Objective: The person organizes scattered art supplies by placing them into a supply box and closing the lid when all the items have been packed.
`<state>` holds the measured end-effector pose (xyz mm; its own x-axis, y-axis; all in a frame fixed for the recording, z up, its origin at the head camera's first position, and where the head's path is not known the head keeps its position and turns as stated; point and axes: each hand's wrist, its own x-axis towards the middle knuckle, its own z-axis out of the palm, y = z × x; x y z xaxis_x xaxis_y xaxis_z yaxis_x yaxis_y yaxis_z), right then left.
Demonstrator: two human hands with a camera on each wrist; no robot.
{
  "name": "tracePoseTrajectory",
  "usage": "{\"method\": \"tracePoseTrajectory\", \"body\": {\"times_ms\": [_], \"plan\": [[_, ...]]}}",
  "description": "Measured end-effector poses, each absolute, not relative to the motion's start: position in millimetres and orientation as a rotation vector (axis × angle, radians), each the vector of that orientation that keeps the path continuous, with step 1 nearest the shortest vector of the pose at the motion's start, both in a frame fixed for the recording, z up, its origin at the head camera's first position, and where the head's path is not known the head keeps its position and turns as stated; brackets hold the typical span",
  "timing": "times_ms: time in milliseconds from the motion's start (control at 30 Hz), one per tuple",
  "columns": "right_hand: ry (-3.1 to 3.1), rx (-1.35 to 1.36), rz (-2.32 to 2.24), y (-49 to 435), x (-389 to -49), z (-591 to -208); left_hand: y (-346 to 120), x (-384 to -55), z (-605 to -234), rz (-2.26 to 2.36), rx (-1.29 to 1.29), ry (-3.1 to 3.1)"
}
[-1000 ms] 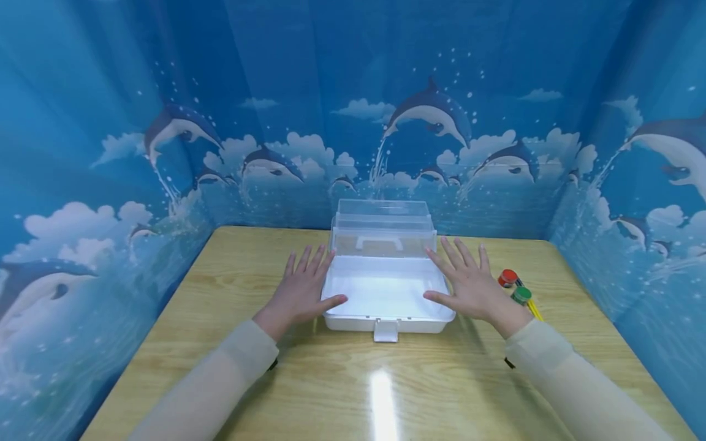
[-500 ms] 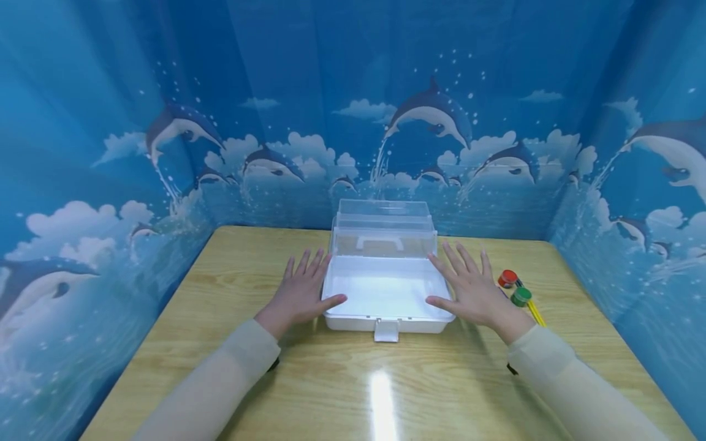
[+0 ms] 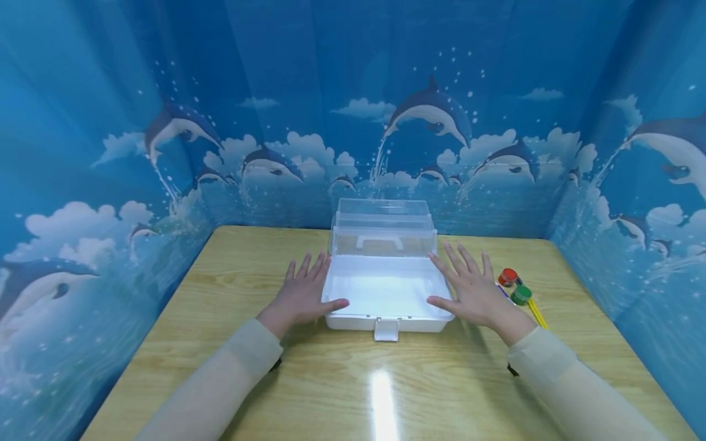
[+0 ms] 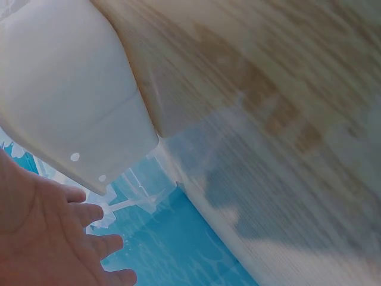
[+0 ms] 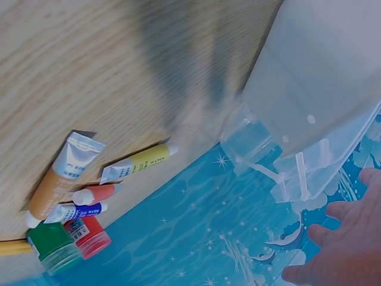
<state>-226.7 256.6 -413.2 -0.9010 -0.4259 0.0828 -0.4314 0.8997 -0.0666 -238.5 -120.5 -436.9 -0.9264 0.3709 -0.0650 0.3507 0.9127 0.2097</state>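
Two small paint jars, one red (image 3: 508, 277) and one green (image 3: 521, 295), stand on the desk (image 3: 309, 392) to the right, with yellow sticks (image 3: 537, 313) beside them. The right wrist view also shows paint tubes lying near the jars: an orange-brown tube (image 5: 53, 185), a yellow tube (image 5: 140, 162), a red tube (image 5: 98, 193) and a blue tube (image 5: 80, 212). A blue dolphin-print curtain (image 3: 331, 61) surrounds the desk at the back and both sides.

The right hand (image 3: 470, 291) and its sleeve (image 3: 557, 361) come between the paints and the white box (image 3: 353, 323). The box sits between the hands, its clear lid (image 3: 380, 226) tipped up at the back and its latch (image 3: 386, 331) facing the person. The left hand (image 3: 301, 292) is at the box's left side, the right hand at its right. The hands are well apart, palms down, fingers straight and spread, gripping nothing; whether any fingertip touches the rim is hard to tell.
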Motion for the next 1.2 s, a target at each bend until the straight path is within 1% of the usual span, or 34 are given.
{"method": "tracePoseTrajectory", "body": {"times_ms": [400,700,1200], "plan": [[-2.980,0.655,0.171,265,-225,-414,-117,-237,-440,0.285,0.559,2.918],[-2.982,0.621,0.200,275,-223,-414,-120,-236,-440,0.280,0.608,2.911],[-3.142,0.530,0.231,292,-220,-391,-120,-238,-442,0.304,0.587,2.893]]}}
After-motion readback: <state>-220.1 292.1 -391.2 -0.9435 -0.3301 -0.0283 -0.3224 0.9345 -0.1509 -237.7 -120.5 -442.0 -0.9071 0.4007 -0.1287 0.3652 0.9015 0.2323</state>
